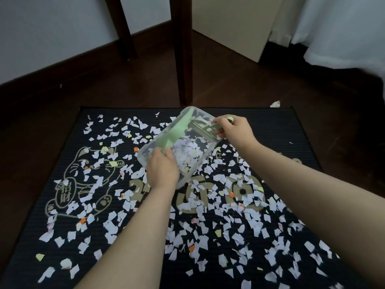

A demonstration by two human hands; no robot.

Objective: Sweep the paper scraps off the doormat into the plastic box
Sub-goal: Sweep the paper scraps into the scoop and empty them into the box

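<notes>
A dark doormat [62,142] with a gold cat print lies on the floor, strewn with several white, yellow and orange paper scraps [208,236]. Above its middle a clear plastic box [200,151] is held tilted, with scraps heaped inside. My left hand [162,170] grips the box's near rim. A pale green dustpan [177,130] leans inside the box along its left side. My right hand [233,128] grips a green brush-like tool [208,127] at the box's far right edge.
Two dark wooden furniture legs [183,59] stand just beyond the mat's far edge. A cream panel [235,28] and white fabric [343,28] are at the back right. One scrap [275,104] lies on the dark wood floor off the mat's far right corner.
</notes>
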